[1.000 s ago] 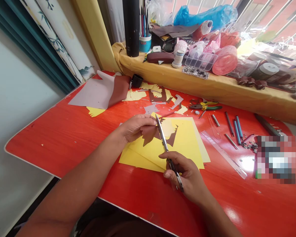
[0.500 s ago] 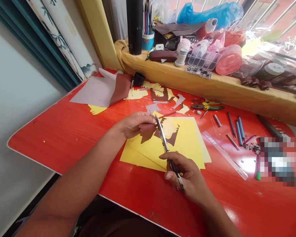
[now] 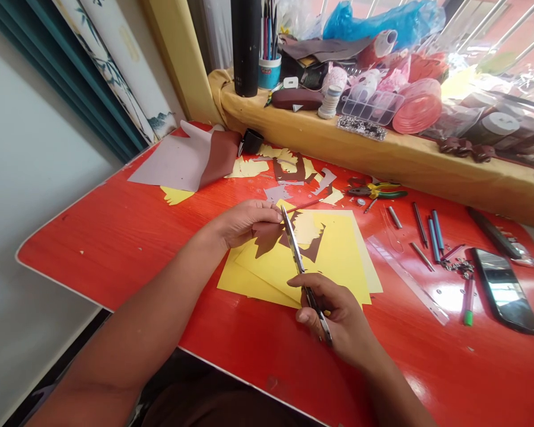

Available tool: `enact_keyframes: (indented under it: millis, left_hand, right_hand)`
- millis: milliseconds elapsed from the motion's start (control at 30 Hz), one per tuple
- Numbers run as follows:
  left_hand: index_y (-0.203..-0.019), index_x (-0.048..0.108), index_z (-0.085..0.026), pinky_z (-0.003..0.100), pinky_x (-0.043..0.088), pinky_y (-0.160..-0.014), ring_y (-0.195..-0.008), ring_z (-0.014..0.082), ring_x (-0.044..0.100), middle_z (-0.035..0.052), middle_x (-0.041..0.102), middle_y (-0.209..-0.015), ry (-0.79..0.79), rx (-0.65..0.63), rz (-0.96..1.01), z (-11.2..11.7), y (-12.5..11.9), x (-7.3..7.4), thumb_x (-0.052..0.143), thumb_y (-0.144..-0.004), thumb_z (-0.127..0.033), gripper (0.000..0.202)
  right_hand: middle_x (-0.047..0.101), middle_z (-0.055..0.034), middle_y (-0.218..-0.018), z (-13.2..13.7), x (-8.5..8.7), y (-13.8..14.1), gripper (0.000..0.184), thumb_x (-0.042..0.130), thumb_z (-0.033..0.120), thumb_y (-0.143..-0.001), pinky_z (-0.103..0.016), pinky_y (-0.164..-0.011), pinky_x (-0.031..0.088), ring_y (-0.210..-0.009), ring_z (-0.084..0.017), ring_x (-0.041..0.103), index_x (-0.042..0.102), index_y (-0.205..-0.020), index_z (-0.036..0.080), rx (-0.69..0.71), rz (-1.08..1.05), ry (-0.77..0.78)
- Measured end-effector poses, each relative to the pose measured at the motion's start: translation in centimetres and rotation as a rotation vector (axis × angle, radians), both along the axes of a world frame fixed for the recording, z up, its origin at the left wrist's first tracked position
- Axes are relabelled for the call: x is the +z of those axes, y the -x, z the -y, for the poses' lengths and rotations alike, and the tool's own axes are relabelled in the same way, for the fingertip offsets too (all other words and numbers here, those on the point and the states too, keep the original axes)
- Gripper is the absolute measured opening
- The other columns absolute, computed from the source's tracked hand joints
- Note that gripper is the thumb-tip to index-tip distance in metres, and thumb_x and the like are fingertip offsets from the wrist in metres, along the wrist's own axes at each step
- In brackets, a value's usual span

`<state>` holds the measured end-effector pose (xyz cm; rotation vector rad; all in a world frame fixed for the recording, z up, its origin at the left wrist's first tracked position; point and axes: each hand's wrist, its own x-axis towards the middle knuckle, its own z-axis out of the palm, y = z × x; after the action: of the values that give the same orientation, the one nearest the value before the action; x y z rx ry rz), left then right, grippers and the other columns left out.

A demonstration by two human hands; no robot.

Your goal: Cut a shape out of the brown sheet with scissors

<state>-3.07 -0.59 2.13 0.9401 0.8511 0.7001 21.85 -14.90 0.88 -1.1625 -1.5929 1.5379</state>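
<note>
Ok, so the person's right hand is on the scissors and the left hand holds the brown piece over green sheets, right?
Not quite: the sheets are yellow, not green, as the head view shows. The right hand is on the scissors, and the left hand holds the brown piece over the yellow sheets.

Red laminate table carrying yellow card sheets at centre, yellow paper scraps lying at 12 o'clock, grey-and-brown sheets lying at 10 o'clock, pliers lying at 2 o'clock, clear ruler and smartphone lying at 4 o'clock.
</note>
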Motion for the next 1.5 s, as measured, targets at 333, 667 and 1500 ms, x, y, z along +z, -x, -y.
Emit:
enact_keyframes:
  millis: [333, 667, 1500]
  left_hand:
    - [-0.065, 0.061, -0.020, 0.024, 0.035, -0.052, -0.049, 0.0095, 0.036, -0.0050, 0.040, -0.052, 0.003, -0.036, -0.012, -0.1, -0.1, 0.1, 0.084, -0.080, -0.025, 0.028]
    - [-0.065, 0.064, -0.019, 0.024, 0.033, -0.053, -0.050, 0.0088, 0.035, -0.0052, 0.041, -0.052, -0.005, -0.040, -0.010, -0.3, 0.0, -0.3, 0.087, -0.077, -0.027, 0.026]
    - [-0.090, 0.072, -0.019, 0.025, 0.052, -0.065, -0.073, 0.0143, 0.064, 0.0031, 0.073, -0.090, 0.115, 0.072, 0.190, 2.9, -4.4, -0.7, 0.098, -0.079, -0.034, 0.032]
  right_hand:
    - [0.049, 0.0051, -0.067, 0.0, -0.2, 0.0, 0.052, 0.082, 0.070, -0.100, -0.032, -0.054, 0.029, -0.056, -0.015, 0.041, 0.079, -0.121, 0.022, -0.010, 0.021, -0.031]
    - [0.040, 0.0074, -0.065, -0.3, -0.1, 0.1, 0.038, 0.087, 0.059, -0.098, -0.031, -0.052, 0.025, -0.056, -0.014, 0.033, 0.081, -0.113, 0.024, -0.047, 0.024, -0.016]
    - [0.051, 0.0103, -0.061, -2.1, 0.1, -0.2, 0.058, 0.085, 0.069, -0.089, -0.025, -0.043, 0.032, -0.037, -0.010, 0.048, 0.077, -0.120, 0.021, -0.565, -0.172, 0.181]
